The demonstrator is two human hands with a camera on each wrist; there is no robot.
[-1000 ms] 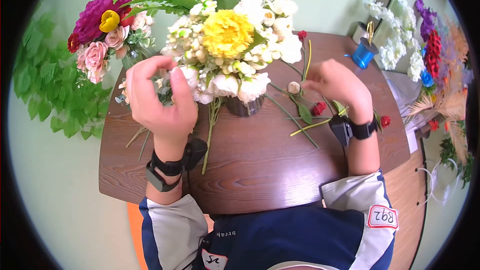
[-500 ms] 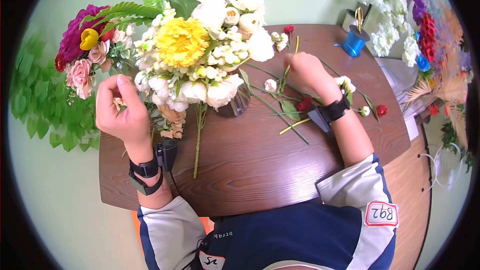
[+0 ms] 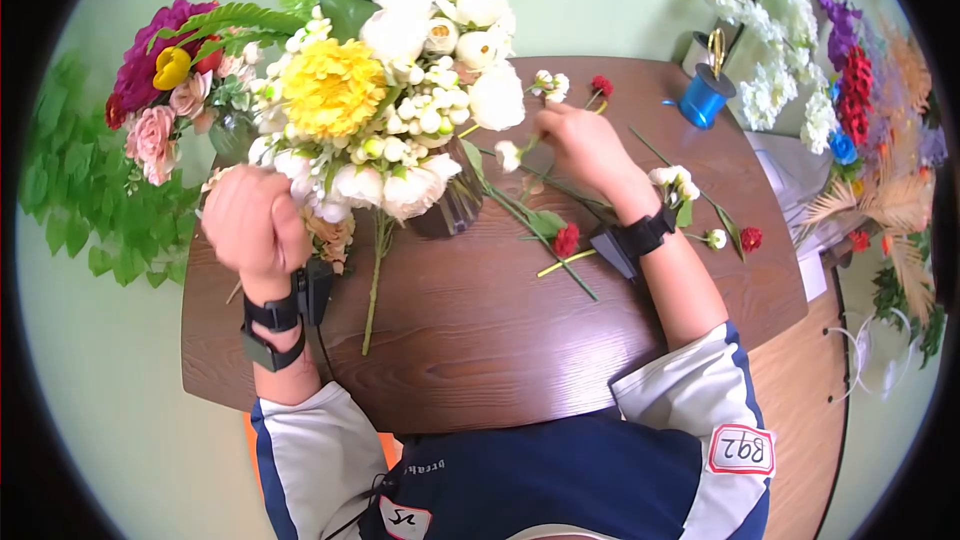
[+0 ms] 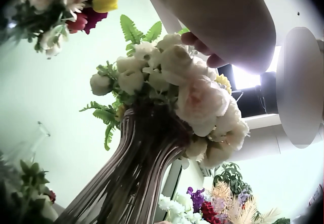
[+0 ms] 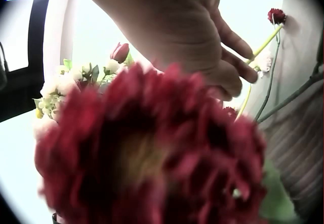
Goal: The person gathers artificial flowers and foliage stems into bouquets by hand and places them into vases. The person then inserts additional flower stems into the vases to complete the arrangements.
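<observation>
Two bare hands at work over a dark wood table (image 3: 450, 320), one to each side of a full, mostly white bouquet (image 3: 400, 28) set in a ribbed vase (image 4: 147, 158). With the right hand (image 3: 585, 148), pinching a yellow-green stem (image 5: 262, 46) in the fingers, among the loose flowers (image 3: 566, 240) to the right of the vase. Cannot tell the bloom of that stem; just beside the fingers, a white bud (image 3: 508, 155), and close before the right wrist camera, a large, blurred red bloom (image 5: 147, 153). With the left hand (image 3: 255, 220), held just beside the lower left edge of the bouquet, fingers bent; cannot tell whether closed round anything or merely curled, with the fingertips only partly in view. Behind, at the left, a second bouquet (image 3: 152, 135) in pink and purple; near the far right corner, untouched, a blue ribbon spool (image 3: 705, 105).

Apparently at the picking-out step, with one stem taken up from the loose ones. For the next move, seems to call for lifting that stem clear of the crossing stems (image 3: 581, 281) without dragging a neighbour along, and for keeping the left hand gentle beside so crowded a bouquet.
</observation>
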